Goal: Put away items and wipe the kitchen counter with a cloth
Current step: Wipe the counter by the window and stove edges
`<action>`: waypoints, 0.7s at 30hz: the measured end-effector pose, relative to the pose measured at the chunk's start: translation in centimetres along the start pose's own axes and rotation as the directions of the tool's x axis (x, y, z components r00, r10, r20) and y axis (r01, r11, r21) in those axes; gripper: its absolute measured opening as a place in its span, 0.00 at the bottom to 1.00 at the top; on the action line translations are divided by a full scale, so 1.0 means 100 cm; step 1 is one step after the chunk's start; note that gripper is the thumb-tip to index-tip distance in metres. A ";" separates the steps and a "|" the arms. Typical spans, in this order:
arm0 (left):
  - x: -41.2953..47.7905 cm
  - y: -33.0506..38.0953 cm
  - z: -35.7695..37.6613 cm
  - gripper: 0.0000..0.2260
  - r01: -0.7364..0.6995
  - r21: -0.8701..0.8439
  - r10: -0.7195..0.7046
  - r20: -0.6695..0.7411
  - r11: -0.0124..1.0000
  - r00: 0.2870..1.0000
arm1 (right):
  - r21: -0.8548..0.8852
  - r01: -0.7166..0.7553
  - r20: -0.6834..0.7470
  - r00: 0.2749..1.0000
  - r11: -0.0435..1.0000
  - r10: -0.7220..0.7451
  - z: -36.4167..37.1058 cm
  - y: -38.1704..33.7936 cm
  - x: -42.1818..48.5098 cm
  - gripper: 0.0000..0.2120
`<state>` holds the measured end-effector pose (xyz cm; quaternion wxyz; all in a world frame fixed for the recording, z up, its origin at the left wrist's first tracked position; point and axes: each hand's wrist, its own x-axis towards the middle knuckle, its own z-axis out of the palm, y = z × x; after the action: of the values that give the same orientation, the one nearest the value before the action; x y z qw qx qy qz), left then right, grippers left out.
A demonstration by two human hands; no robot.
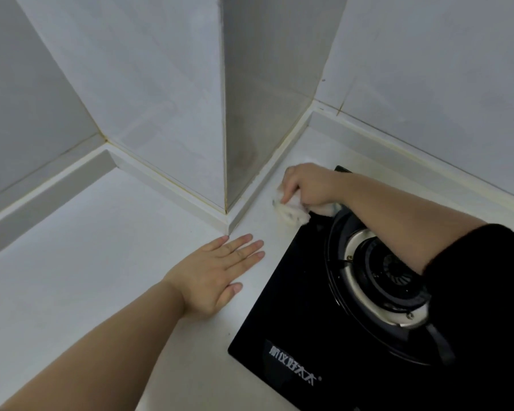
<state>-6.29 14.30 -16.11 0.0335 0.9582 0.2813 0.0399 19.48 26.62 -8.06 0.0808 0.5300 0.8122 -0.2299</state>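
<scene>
A crumpled white cloth [288,213] lies on the white counter [95,280] beside the far left corner of a black glass gas stove [294,307]. My right hand [307,185] grips the cloth from above, fingers curled over it, close to the foot of the protruding wall column. My left hand [217,274] rests flat on the counter with straight fingers, just left of the stove and in front of the column's corner. It holds nothing.
A tiled wall column [220,114] juts out over the counter between both hands, with a low white upstand along its base. The stove's burner and pan support [386,280] sit under my right forearm. Tiled walls [428,69] close the back.
</scene>
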 end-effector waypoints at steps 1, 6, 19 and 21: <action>0.000 0.000 0.000 0.28 -0.001 0.001 0.001 -0.004 1.000 1.000 | -0.015 0.059 0.057 0.997 0.998 -0.059 0.003 -0.006 -0.011 0.20; 0.000 0.001 -0.001 0.27 0.002 0.036 -0.001 -0.007 0.999 1.000 | -0.079 0.017 0.059 0.998 0.997 -0.013 -0.007 -0.002 -0.020 0.20; -0.037 0.022 -0.006 0.24 0.282 -0.051 -0.284 -0.044 0.958 0.958 | -0.029 0.209 0.149 0.968 0.978 -0.202 0.057 -0.085 -0.069 0.18; -0.040 0.024 -0.007 0.25 0.359 -0.031 -0.360 -0.029 0.933 0.932 | -0.144 0.004 0.070 0.997 0.990 0.007 0.040 -0.060 -0.053 0.16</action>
<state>-8.40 10.16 -15.42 0.0476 0.8892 0.4520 0.0529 15.93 18.42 -7.86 0.1478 0.5149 0.8230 -0.1891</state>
